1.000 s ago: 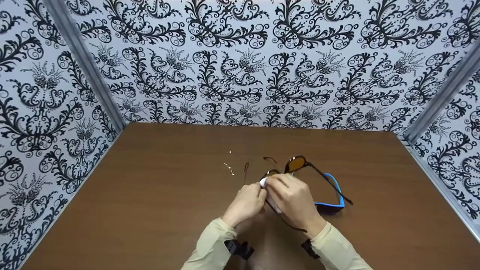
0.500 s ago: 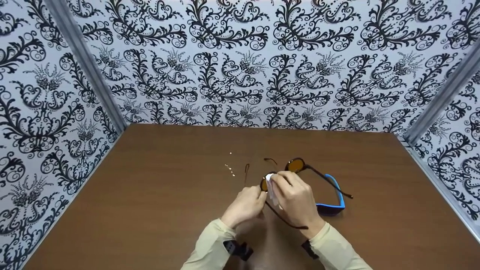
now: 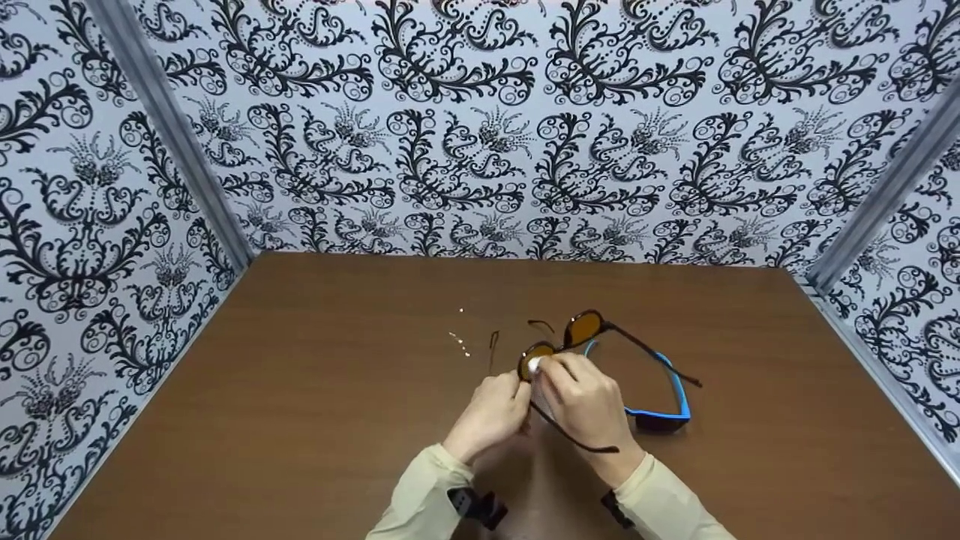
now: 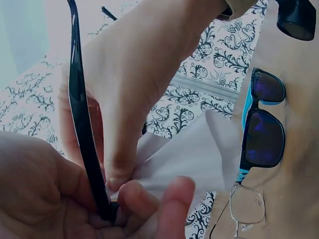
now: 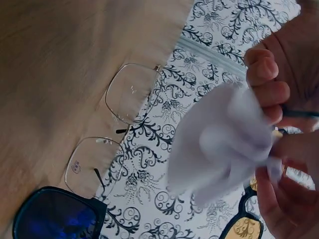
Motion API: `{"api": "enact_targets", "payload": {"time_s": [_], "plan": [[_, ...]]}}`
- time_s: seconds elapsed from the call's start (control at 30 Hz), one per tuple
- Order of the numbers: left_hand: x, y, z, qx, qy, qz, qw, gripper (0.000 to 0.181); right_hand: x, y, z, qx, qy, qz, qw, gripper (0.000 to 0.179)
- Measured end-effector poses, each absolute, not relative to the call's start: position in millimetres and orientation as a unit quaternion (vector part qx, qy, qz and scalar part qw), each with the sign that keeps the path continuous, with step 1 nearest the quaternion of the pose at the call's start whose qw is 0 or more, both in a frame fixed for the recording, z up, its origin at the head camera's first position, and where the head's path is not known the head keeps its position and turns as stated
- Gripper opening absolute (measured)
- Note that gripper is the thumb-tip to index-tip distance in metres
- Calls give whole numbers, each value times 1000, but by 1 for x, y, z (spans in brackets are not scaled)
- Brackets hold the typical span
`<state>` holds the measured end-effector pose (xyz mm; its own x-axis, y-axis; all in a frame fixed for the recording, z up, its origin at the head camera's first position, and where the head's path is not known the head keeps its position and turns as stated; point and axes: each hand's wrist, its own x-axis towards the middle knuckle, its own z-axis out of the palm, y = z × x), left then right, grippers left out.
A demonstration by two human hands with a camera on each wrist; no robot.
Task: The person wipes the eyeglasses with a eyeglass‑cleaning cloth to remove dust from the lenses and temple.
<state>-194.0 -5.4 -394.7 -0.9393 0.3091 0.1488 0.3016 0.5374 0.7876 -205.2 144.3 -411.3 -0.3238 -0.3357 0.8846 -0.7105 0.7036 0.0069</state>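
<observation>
In the head view my left hand (image 3: 489, 414) grips dark-framed sunglasses (image 3: 583, 328) with amber lenses, holding them near one hinge, above the table. Both temples are unfolded. My right hand (image 3: 589, 396) pinches a white cloth (image 3: 534, 365) against the near-left lens. In the left wrist view, one dark temple (image 4: 82, 99) rises past my left fingers, and the cloth hangs loosely beyond them. The right wrist view shows the cloth (image 5: 214, 144) bunched between both hands, hiding part of the frame.
Black sunglasses (image 4: 265, 137) with blue temples lie on the brown table (image 3: 337, 390), just beyond my right hand. Beside them are thin wire-rimmed eyeglasses (image 5: 132, 94), mostly hidden by my hands in the head view. Patterned walls (image 3: 480, 150) enclose the table's back and sides.
The cloth has shifted up and back down over the same lens. The amber sunglasses have tilted slightly, their far lens shifting a little left. My left hand keeps its grip.
</observation>
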Motion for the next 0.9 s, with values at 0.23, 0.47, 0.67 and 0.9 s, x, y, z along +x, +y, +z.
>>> {"api": "enact_targets", "payload": {"time_s": [0.23, 0.47, 0.67, 0.9], "plan": [[-193, -1, -397, 181, 876, 448, 8, 24, -209, 142, -410, 322, -767, 226, 508, 26], [-193, -1, -400, 164, 880, 446, -21, 22, -208, 146, -416, 375, -780, 210, 456, 7], [-191, 0, -400, 170, 888, 426, -15, 24, -207, 149, -418, 336, -777, 176, 502, 10], [-192, 1, -395, 180, 893, 412, 3, 28, -211, 150, -411, 315, -766, 188, 528, 21]]}}
